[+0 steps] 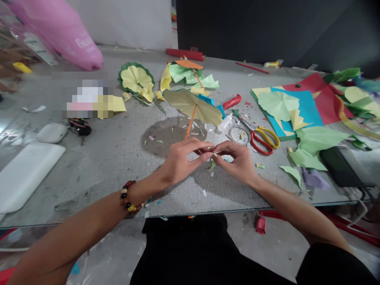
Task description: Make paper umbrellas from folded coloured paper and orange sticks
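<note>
Above the front of the table, my left hand [185, 158] and my right hand [234, 160] meet, thumbs and forefingers pinched together. Between their fingertips is a small light-green paper strip [211, 164], partly hidden by the fingers. Just beyond my left hand, a pleated yellowish paper disc [192, 106] leans on an orange stick [191, 122]; the stick's lower end goes out of sight behind that hand. Scissors [261, 139] with red and yellow handles lie to the right of my right hand, beside a coil of thin wire [239, 135] and a small white bottle [225, 122].
Farther back are a green-and-yellow paper rosette [136, 78], an orange paper piece [190, 64] and a red cutter [232, 101]. Coloured paper sheets [314, 105] and a black device [341, 166] lie right. A white power bank [31, 174] lies left; paper scraps dot the table.
</note>
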Tool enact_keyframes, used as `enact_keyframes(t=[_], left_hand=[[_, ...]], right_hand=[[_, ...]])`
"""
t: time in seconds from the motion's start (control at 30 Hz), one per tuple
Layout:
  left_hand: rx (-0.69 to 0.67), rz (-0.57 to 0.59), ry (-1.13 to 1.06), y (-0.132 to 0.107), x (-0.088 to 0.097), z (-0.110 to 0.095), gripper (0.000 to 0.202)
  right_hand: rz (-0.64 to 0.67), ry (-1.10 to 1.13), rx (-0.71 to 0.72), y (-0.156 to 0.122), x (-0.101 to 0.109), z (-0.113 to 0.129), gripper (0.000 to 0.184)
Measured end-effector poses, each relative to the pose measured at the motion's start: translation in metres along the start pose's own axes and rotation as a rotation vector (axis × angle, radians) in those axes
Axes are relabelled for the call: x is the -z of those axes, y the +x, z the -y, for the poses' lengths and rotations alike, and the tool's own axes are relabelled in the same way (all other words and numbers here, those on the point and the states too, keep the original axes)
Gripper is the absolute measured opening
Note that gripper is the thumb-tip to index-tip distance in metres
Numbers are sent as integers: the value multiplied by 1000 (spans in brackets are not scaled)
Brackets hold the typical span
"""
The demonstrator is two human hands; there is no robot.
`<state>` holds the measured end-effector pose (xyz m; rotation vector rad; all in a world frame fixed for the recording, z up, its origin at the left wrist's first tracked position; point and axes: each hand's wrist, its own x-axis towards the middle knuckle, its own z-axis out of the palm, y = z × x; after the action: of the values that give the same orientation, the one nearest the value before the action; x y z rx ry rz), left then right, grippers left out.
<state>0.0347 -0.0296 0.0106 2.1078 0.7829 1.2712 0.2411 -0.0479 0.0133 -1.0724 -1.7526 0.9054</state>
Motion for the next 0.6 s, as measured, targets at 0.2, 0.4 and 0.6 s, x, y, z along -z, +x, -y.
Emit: enact_keyframes(t=[0.2, 0.4, 0.6], left_hand=[[-105, 21, 79, 0, 1, 2, 18], [-51, -20, 121, 1, 3, 2, 5], [58, -27, 100, 1, 2, -1, 2]], right_hand=[[18, -117, 32, 2, 4, 1, 9], [21, -158, 26, 4, 3, 4, 10], [36, -194, 27, 6, 4, 4, 14]])
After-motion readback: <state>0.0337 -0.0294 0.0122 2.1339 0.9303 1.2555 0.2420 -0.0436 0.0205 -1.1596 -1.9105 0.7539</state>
